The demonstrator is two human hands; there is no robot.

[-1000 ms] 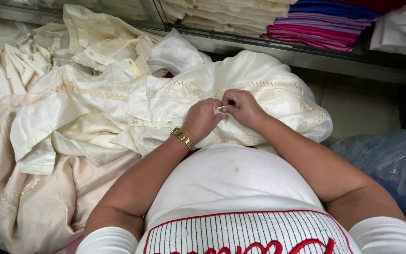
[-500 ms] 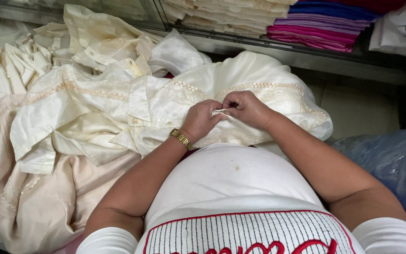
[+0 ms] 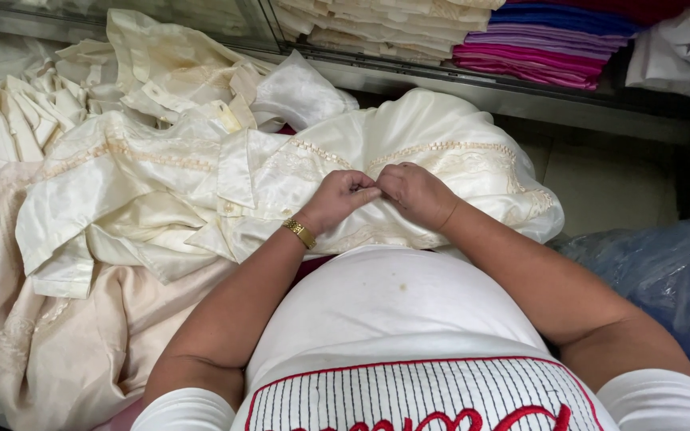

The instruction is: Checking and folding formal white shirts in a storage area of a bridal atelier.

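A cream satin garment (image 3: 457, 136) with embroidered trim lies bunched on my lap and over the pile in front of me. My left hand (image 3: 335, 199), with a gold bracelet at the wrist, pinches the fabric with curled fingers. My right hand (image 3: 415, 191) touches it fingertip to fingertip, gripping the same fold of the garment. Whatever small thing lies between the fingers is hidden.
A heap of cream and ivory garments (image 3: 113, 168) fills the left side. Folded cream cloths (image 3: 377, 24) and a stack of pink, purple and blue fabric (image 3: 545, 48) lie on a shelf behind a metal rail. A blue plastic bag (image 3: 664, 271) sits at right.
Both hands have closed together over the fabric; the small pale piece seen between the fingertips earlier is now out of sight.
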